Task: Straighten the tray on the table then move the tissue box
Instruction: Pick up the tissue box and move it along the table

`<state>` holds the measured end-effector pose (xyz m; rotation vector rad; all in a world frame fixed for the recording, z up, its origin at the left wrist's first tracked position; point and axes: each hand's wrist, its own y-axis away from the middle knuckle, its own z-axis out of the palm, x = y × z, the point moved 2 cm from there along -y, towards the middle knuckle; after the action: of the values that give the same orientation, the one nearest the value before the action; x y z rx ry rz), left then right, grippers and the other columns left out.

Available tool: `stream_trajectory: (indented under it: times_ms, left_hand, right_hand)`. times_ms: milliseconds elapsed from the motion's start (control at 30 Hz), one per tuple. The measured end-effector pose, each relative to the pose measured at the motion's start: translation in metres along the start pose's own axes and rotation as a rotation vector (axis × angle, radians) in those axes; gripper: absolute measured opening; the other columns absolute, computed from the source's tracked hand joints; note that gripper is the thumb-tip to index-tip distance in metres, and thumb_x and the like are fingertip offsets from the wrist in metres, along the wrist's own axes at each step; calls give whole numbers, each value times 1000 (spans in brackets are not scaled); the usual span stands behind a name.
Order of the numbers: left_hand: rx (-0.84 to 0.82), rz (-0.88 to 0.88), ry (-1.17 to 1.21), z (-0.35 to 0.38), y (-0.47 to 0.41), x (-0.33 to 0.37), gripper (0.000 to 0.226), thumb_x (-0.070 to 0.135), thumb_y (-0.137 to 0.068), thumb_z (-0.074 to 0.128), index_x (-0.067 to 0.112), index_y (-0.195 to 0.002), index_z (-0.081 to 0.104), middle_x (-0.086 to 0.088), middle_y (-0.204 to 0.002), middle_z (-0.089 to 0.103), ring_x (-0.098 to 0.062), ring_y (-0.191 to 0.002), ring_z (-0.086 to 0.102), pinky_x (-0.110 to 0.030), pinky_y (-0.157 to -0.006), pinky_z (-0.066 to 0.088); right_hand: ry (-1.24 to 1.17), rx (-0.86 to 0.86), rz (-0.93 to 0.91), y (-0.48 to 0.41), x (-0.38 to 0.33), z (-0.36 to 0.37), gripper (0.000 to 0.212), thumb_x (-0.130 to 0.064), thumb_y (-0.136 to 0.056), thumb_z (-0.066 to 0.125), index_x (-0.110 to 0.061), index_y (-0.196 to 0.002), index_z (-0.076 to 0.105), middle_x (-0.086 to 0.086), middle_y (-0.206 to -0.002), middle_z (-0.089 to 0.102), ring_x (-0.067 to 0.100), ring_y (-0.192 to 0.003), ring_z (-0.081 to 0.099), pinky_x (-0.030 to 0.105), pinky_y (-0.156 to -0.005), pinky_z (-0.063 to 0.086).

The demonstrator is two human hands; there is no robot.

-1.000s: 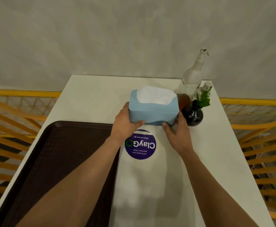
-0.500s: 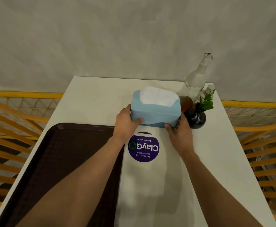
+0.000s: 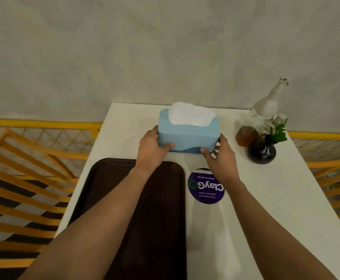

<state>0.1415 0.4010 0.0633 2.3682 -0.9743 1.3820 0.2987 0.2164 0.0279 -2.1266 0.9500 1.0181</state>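
Observation:
A light blue tissue box (image 3: 187, 136) with white tissue showing at its top sits near the far middle of the white table (image 3: 266, 199). My left hand (image 3: 151, 148) grips its left end and my right hand (image 3: 218, 156) grips its right end. A dark brown tray (image 3: 165, 219) lies on the table's left half, its long sides running parallel to the table edge; my left forearm crosses over it.
A black round vase with a green sprig (image 3: 263, 151), an amber bottle (image 3: 245, 136) and a clear spray bottle (image 3: 266, 106) stand at the far right corner. A purple round sticker (image 3: 205, 188) lies mid-table. Yellow railings (image 3: 34, 158) flank both sides; a grey wall stands behind.
Both hands have carried the tissue box away from the vase, farther back and leftward on the table. The sticker is now fully uncovered.

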Motion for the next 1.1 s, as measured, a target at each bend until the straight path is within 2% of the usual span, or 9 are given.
stream_trajectory:
  times_ms: [100,267,567,733,900,967,1033,1100]
  left_hand:
    - [20,-8,-25,-37,-6,-19,66,33,-80,84,15,-138,56,-6,-127,65,-23,-115,63,-42,-98,57]
    - [51,-25,-47,-94,-14,-54,68,34,-80,83,15,-139,55,-7,-130,65,-23,-118,62,-44,-98,57]
    - [72,-3,-58,-166,-23,-112,66,30,-80,84,12,-137,57,-7,-126,67,-25,-114,63,-45,-92,58]
    - [45,-12,-90,-178,-29,-133,67,32,-81,83,12,-139,56,-9,-124,66,-26,-114,62,-44,-92,58]
    - [20,-27,-65,-173,-30,-148,68,33,-82,83,15,-140,54,-7,-128,65,-24,-116,62,-33,-91,56]
    - [22,-35,-45,-170,-30,-151,70,32,-81,84,15,-142,52,-8,-131,64,-25,-119,62,-38,-96,57]
    - [19,-50,-18,-167,-31,-153,74,32,-81,84,15,-144,49,-7,-135,62,-26,-124,60,-43,-100,56]
    - [14,-71,-14,-164,-35,-154,81,34,-78,87,15,-145,45,-6,-138,60,-25,-128,57,-39,-101,53]
  right_hand:
    - [-13,-18,-11,0,-28,33,66,-43,-92,73,-33,-147,37,-15,-134,55,8,-115,56,31,-95,51]
    - [-34,-67,-19,0,-67,90,69,-46,-92,72,-30,-149,36,-4,-144,55,17,-125,57,37,-101,50]
    - [16,-153,-33,2,-107,165,69,-46,-94,69,-24,-150,37,1,-142,57,23,-122,59,29,-93,46]
    - [62,-186,-13,4,-110,186,69,-49,-94,67,-24,-150,36,2,-142,57,25,-123,59,28,-92,45]
    - [104,-186,36,5,-101,195,72,-49,-93,67,-23,-152,34,4,-142,58,28,-124,59,27,-90,43]
    - [112,-192,55,5,-97,196,73,-51,-92,68,-24,-152,34,4,-142,58,27,-123,59,27,-90,43]
    - [117,-192,54,2,-96,197,75,-53,-91,68,-27,-151,33,1,-142,57,23,-120,60,26,-89,43]
    - [110,-193,18,-2,-97,197,77,-57,-89,68,-33,-151,31,-6,-139,57,13,-111,59,23,-88,45]
